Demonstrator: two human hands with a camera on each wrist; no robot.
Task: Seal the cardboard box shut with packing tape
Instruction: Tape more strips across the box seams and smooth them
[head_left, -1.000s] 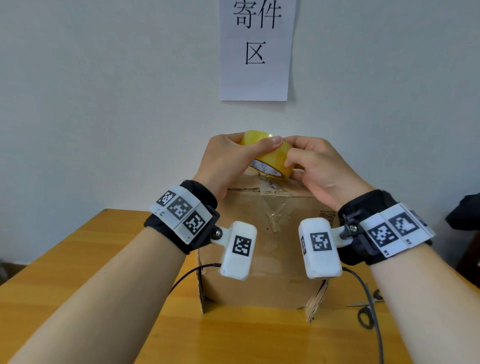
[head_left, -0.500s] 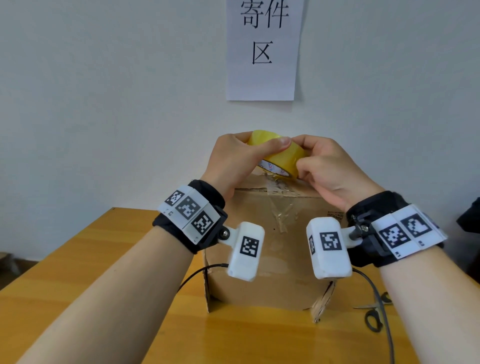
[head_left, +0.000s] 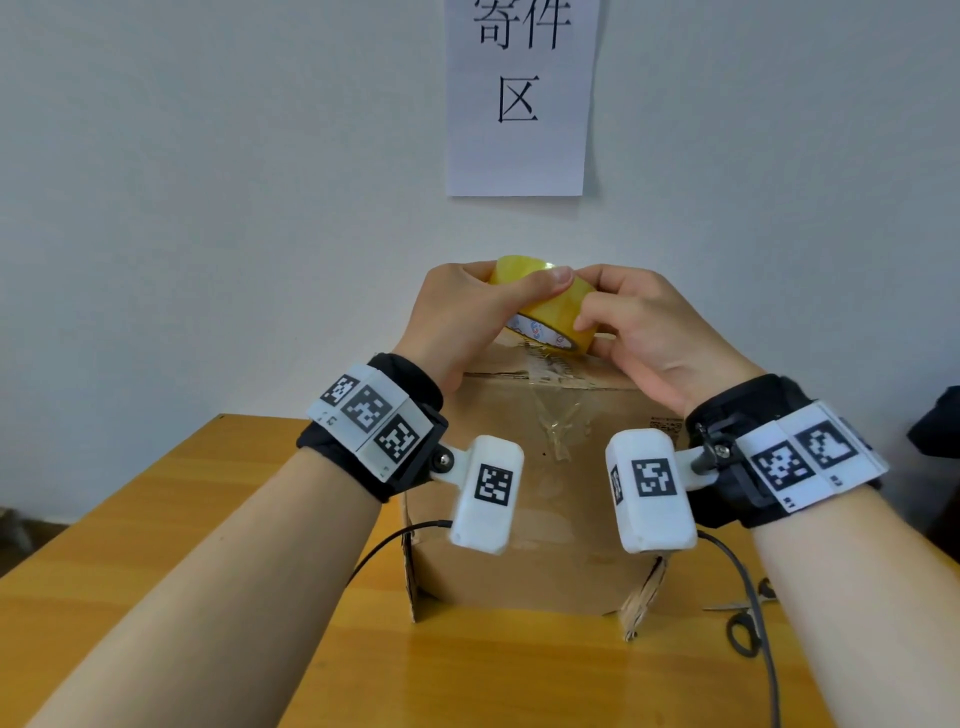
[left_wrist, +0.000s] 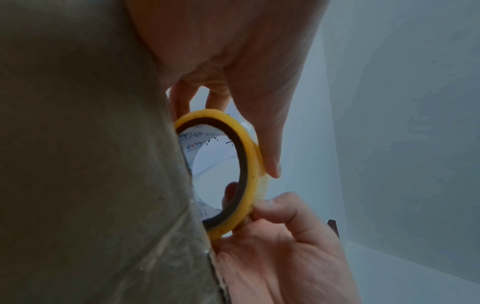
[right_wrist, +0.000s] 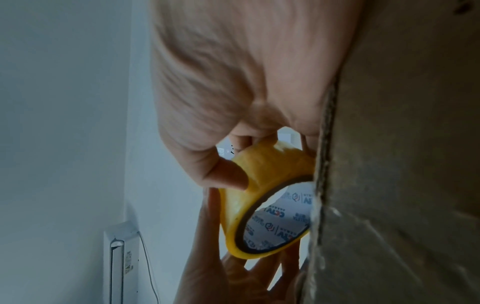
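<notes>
- White paper sign (head_left: 521, 93) with black characters hangs on the wall, top centre
- Scissors (head_left: 744, 621) lie on the wooden table (head_left: 156, 545), lower right
- Dark object (head_left: 937, 428) at right edge, unidentifiable

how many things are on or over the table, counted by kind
tape roll: 1
cardboard box: 1
scissors: 1
hands: 2, left hand and right hand, both holding the roll
total: 5
</notes>
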